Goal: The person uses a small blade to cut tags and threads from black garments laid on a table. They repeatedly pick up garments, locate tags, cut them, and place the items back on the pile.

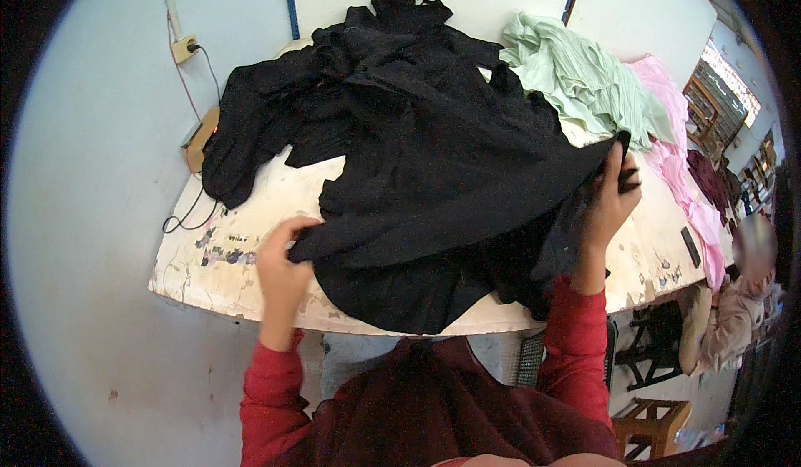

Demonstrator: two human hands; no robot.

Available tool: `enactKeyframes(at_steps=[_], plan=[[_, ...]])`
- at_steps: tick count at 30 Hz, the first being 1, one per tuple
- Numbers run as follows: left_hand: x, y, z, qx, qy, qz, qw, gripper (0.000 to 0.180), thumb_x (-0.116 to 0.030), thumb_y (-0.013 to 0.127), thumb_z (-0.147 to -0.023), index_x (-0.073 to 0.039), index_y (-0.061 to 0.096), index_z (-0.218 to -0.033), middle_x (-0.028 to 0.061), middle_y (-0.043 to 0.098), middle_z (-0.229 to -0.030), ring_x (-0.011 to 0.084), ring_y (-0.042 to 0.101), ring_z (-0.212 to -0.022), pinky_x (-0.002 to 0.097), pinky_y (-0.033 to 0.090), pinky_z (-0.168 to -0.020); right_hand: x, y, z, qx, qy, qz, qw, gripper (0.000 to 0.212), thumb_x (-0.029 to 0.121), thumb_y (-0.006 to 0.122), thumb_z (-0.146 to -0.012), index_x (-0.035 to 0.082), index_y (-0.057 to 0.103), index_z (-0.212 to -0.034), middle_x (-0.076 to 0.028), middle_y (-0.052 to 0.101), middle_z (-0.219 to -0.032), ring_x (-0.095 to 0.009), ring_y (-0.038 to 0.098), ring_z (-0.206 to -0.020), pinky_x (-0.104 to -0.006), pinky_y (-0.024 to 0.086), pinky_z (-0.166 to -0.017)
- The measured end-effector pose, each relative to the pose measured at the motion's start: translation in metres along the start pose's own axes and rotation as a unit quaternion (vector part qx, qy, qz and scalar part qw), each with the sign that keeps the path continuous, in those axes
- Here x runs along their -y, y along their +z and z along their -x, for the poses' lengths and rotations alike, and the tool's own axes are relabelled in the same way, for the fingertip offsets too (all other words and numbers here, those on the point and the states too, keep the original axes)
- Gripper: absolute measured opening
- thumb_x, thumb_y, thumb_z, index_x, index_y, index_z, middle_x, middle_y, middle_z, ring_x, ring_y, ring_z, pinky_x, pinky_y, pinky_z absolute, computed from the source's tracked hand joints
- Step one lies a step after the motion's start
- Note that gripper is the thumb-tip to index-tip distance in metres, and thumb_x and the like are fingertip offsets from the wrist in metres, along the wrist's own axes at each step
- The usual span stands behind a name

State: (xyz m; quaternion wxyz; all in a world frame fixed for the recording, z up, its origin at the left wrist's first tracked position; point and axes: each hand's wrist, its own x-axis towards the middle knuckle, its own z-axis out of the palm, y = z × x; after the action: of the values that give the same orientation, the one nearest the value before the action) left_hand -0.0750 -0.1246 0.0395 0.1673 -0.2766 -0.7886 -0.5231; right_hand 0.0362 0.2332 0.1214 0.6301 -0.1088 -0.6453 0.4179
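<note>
A black garment (450, 183) lies spread and rumpled over the worn, pale table (242, 275), its near edge stretched between my two hands. My left hand (285, 263) pinches one corner of the cloth near the table's front left. Further right and a little higher, my right hand (613, 192) grips the opposite end, with a fold of fabric standing up above the fingers. More black cloth (284, 112) is heaped behind and to the left; I cannot tell whether it is the same piece.
Pale green pleated fabric (584, 75) and pink cloth (672, 158) lie at the back right. A small dark object (691, 247) rests near the right edge. At the left are a brown box (200, 140) with a cable and a wall socket (184, 48). Another person (734, 317) sits at the right.
</note>
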Motion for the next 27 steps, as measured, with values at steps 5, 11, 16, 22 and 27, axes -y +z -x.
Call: enactKeyframes(at_steps=[5,11,16,22,27], plan=[[0.024,0.008,-0.073,0.121,-0.081,0.301,0.942,0.017,-0.005,0.058,-0.083,0.002,0.061,-0.098,0.0089,0.064,-0.098,0.0145,0.059,-0.096,0.0239,0.043,-0.087,-0.102,0.000,-0.026,0.176,0.012,0.329,0.928,0.028,0.033,0.060,-0.088,0.006,0.066,-0.091,-0.011,0.067,-0.083,-0.027,0.064,-0.075,-0.0339,0.048,-0.069],[0.086,0.103,-0.092,0.084,-0.299,0.299,0.902,0.048,-0.033,0.056,-0.091,0.005,0.054,-0.120,0.0101,0.060,-0.116,0.0169,0.056,-0.104,0.0295,0.040,-0.093,-0.200,-0.005,0.041,0.267,0.192,0.480,0.814,0.036,0.046,0.061,-0.082,0.014,0.066,-0.099,-0.013,0.067,-0.091,-0.032,0.064,-0.089,-0.0417,0.051,-0.071],[0.107,0.101,-0.080,0.097,-0.260,0.334,0.901,0.041,-0.030,0.054,-0.093,0.004,0.057,-0.117,0.0074,0.063,-0.108,0.0147,0.059,-0.094,0.0262,0.043,-0.087,-0.194,-0.013,0.040,0.282,0.189,0.409,0.847,0.035,0.044,0.063,-0.082,0.011,0.066,-0.091,-0.011,0.065,-0.078,-0.031,0.064,-0.075,-0.0384,0.048,-0.065],[0.095,0.102,-0.082,0.092,-0.234,0.290,0.923,0.040,-0.030,0.051,-0.095,0.004,0.058,-0.116,0.0067,0.063,-0.107,0.0129,0.058,-0.092,0.0256,0.044,-0.085,-0.184,-0.009,0.036,0.288,0.212,0.415,0.837,0.035,0.042,0.065,-0.081,0.007,0.065,-0.086,-0.010,0.062,-0.070,-0.027,0.062,-0.065,-0.0360,0.046,-0.060],[0.092,0.105,-0.082,0.063,-0.225,0.300,0.925,0.038,-0.029,0.051,-0.095,0.004,0.060,-0.112,0.0059,0.064,-0.102,0.0120,0.058,-0.089,0.0247,0.044,-0.082,-0.189,-0.012,0.038,0.283,0.200,0.405,0.846,0.034,0.042,0.064,-0.081,0.009,0.065,-0.089,-0.010,0.061,-0.068,-0.028,0.062,-0.065,-0.0372,0.046,-0.059]])
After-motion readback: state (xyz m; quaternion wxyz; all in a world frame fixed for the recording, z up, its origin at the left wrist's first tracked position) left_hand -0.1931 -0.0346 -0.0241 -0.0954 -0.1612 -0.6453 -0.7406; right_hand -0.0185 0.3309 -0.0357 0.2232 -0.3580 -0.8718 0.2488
